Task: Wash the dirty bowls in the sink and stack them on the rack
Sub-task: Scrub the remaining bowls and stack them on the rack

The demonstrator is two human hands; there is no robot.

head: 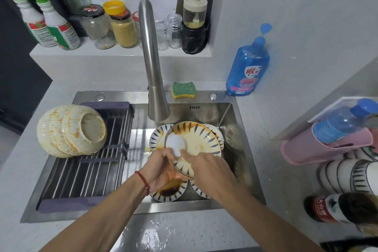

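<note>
A blue-striped bowl [202, 141] smeared with orange sauce is tilted up over the sink [229, 112]. My left hand [161, 170], with a red string at the wrist, grips its lower left rim. My right hand [206, 166] holds a white scrub pad [175, 143] against the bowl's inside. Under and around it lie more striped bowls: one at the back left [157, 139], one with dark sauce [170, 192] in front, another [201, 190] partly hidden under my right arm. A stack of three cream bowls [71, 131] with orange stains lies on its side on the rack [92, 174].
The steel faucet [152, 67] hangs just behind the held bowl. A green and yellow sponge [183, 89] and a blue detergent bottle [248, 67] stand on the back rim. Jars line the ledge [122, 53]. At right lie a pink holder [327, 145] and stacked bowls [347, 176].
</note>
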